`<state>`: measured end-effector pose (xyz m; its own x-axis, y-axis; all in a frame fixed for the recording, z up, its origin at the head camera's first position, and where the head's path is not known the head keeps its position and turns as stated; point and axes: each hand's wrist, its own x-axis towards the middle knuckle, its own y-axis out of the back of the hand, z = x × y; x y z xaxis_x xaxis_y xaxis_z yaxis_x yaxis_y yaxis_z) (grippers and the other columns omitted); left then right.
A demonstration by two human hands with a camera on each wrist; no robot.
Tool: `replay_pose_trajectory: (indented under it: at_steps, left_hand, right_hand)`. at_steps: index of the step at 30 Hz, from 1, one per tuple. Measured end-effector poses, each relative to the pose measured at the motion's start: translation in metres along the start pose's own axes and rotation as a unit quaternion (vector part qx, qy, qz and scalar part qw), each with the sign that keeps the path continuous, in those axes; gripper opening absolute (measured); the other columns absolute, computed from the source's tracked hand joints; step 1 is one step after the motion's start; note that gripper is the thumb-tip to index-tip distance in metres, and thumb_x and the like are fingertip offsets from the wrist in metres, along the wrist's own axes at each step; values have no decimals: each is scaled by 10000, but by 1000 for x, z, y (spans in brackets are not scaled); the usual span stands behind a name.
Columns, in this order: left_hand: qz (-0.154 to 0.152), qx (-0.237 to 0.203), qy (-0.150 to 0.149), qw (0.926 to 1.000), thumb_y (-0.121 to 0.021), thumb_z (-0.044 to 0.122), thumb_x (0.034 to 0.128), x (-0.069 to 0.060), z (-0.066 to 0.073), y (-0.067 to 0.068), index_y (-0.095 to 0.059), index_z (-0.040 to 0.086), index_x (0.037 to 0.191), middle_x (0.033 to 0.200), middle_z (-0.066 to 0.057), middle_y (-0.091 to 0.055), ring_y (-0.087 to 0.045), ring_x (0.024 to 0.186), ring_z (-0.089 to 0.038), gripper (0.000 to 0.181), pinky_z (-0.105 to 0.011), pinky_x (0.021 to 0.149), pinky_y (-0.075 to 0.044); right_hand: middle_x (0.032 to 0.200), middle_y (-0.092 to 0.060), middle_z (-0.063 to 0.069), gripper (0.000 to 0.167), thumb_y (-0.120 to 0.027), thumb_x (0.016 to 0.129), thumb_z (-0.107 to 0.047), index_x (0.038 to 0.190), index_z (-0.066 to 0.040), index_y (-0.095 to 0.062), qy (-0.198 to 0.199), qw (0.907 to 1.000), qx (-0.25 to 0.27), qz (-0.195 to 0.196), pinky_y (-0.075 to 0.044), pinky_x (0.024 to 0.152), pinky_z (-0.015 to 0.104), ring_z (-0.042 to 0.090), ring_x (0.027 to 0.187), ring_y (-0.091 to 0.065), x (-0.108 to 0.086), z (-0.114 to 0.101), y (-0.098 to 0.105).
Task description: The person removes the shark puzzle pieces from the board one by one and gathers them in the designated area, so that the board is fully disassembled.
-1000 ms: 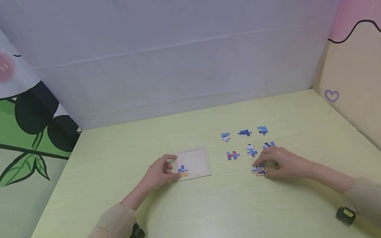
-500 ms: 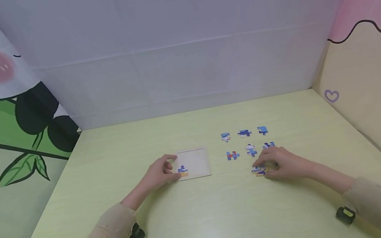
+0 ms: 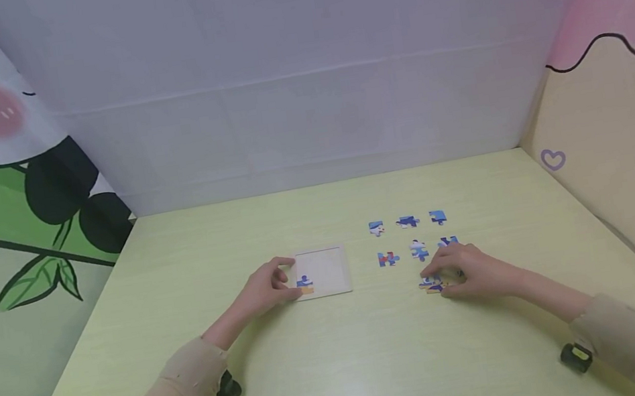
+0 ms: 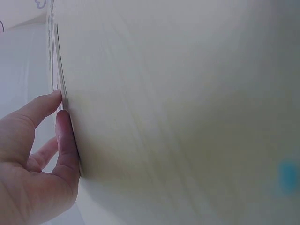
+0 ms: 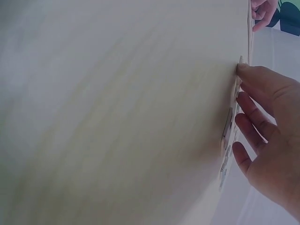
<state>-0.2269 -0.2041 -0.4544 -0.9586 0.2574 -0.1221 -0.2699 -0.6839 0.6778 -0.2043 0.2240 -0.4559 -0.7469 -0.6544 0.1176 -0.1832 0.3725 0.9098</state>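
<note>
A shallow white puzzle tray [image 3: 329, 272] lies flat on the table, with a blue and orange jigsaw piece [image 3: 304, 289] in its near left corner. My left hand [image 3: 266, 288] holds the tray's left side, index finger toward the far corner and thumb by the near one. To the right, my right hand [image 3: 470, 275] has thumb and index finger on the edges of a blue, white and yellow jigsaw piece [image 3: 432, 285], partly hidden by the fingers. In the right wrist view that thumb [image 5: 246, 70] touches a thin piece edge. The left thumb [image 4: 68, 145] lies along the tray edge.
Several loose jigsaw pieces lie beyond the right hand in two rows, among them a red and blue piece [image 3: 388, 258] and a blue corner piece [image 3: 438, 217]. Another piece is partly hidden under the right hand. A pale cloth wall [image 3: 308, 131] stands behind the table [image 3: 342, 370].
</note>
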Motion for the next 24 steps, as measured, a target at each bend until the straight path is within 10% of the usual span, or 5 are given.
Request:
replay_pose_trajectory:
  at_steps: [24]
  left_hand:
    - [-436, -213, 53, 9988, -828, 182, 789, 4, -10, 7, -450, 122, 1468, 1086, -71, -551, -604, 932, -163, 780, -262, 745, -505]
  right_hand:
    - [1053, -703, -47, 369, -803, 810, -200, 1166, -190, -709, 319, 9993, 51, 163, -367, 937, 443, 169, 1057, -554, 33, -16, 8]
